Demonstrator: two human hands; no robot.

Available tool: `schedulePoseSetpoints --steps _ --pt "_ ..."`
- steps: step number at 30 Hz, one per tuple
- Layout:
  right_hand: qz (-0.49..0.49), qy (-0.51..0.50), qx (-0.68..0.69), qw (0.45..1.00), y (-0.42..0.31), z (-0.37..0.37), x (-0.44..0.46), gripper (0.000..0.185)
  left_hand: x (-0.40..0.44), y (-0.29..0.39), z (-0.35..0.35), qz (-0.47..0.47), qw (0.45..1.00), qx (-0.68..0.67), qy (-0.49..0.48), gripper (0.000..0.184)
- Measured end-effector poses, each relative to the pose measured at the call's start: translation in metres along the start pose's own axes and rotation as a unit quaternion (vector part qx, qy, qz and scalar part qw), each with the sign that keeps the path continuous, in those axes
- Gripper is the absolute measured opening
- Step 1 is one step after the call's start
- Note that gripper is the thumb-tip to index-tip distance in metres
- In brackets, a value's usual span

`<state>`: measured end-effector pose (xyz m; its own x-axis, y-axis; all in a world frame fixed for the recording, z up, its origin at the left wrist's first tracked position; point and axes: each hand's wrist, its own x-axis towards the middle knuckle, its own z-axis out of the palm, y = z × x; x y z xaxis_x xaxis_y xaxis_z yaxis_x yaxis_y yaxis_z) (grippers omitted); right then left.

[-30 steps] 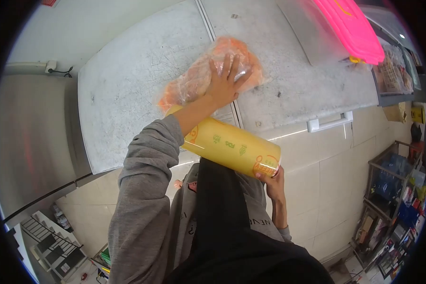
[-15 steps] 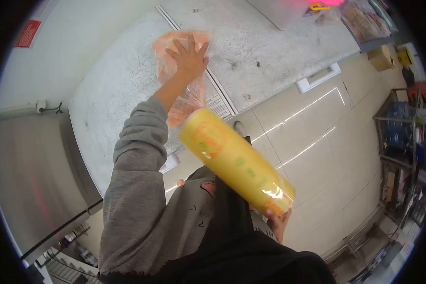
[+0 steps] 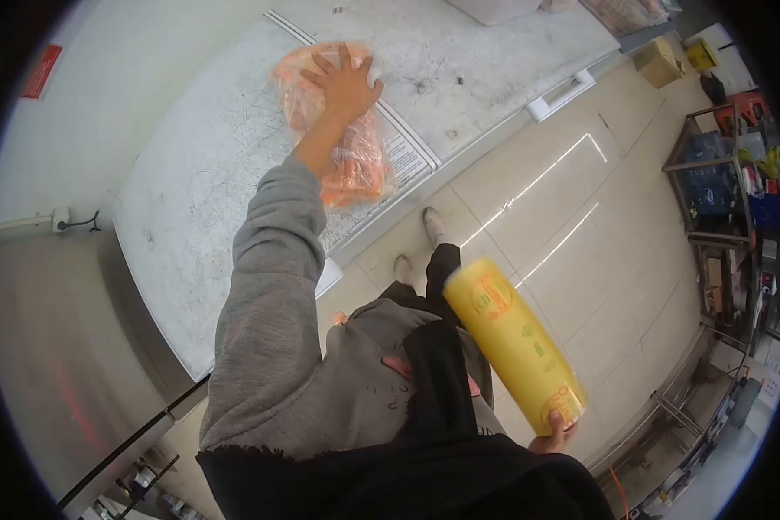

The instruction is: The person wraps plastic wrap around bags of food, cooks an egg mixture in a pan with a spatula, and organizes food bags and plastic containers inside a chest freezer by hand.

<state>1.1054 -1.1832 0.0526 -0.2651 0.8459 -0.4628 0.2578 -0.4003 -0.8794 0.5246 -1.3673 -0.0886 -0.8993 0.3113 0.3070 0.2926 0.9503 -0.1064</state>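
Note:
My left hand [image 3: 345,89] lies with fingers spread on a clear plastic bag of orange-pink contents [image 3: 355,173]; I cannot make out what is inside. The bag rests on the scratched white lid of a chest freezer [image 3: 208,165], beside the seam between its panels. Low on the right, my right hand [image 3: 554,436] grips the bottom end of a large yellow roll of cling film [image 3: 518,342]. The roll slants over the floor, apart from the freezer, with printed marks along its side. Only part of the right hand's fingers show.
A white handle [image 3: 562,97] juts from the freezer's front edge. Metal shelving [image 3: 711,165] with assorted goods stands at the right, near a cardboard box [image 3: 659,62]. A steel cabinet [image 3: 52,329] is at the left. Shiny tiles [image 3: 615,225] cover the floor.
The cling film roll has swung away from the freezer, down and to the right, in my right hand. My left hand stays on the bag, whose near end now shows more fully.

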Motion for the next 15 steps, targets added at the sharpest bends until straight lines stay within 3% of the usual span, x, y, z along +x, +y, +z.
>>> schedulePoseSetpoints --steps 1,3,5,11,13,14,15 --pt "-0.018 0.025 -0.085 0.996 -0.006 -0.001 0.0 0.059 -0.006 -0.001 0.003 -0.005 1.0 -0.004 0.006 0.057" --pt "-0.063 0.025 -0.15 0.986 -0.012 0.005 0.005 0.056 -0.034 0.001 0.011 0.154 0.984 0.081 0.041 0.051" --pt "-0.106 0.019 -0.216 0.97 -0.014 0.008 0.019 0.053 -0.089 0.024 -0.043 0.164 0.975 -0.034 -0.146 0.049" --pt "-0.214 -0.014 -0.314 0.925 -0.044 0.004 0.085 0.048 -0.16 0.055 -0.041 0.141 0.989 -0.041 -0.034 0.049" --pt "-0.255 -0.017 -0.32 0.912 -0.074 0.033 0.092 0.045 -0.182 0.062 -0.029 0.118 0.945 -0.301 -0.039 0.04" --pt "-0.29 -0.017 -0.323 0.901 -0.092 0.052 0.093 0.042 -0.186 0.062 -0.039 0.113 0.946 -0.302 -0.037 0.04" --pt "-0.299 -0.057 -0.333 0.892 -0.113 0.073 0.092 0.044 -0.189 0.06 -0.057 0.148 0.921 -0.359 0.028 0.037"
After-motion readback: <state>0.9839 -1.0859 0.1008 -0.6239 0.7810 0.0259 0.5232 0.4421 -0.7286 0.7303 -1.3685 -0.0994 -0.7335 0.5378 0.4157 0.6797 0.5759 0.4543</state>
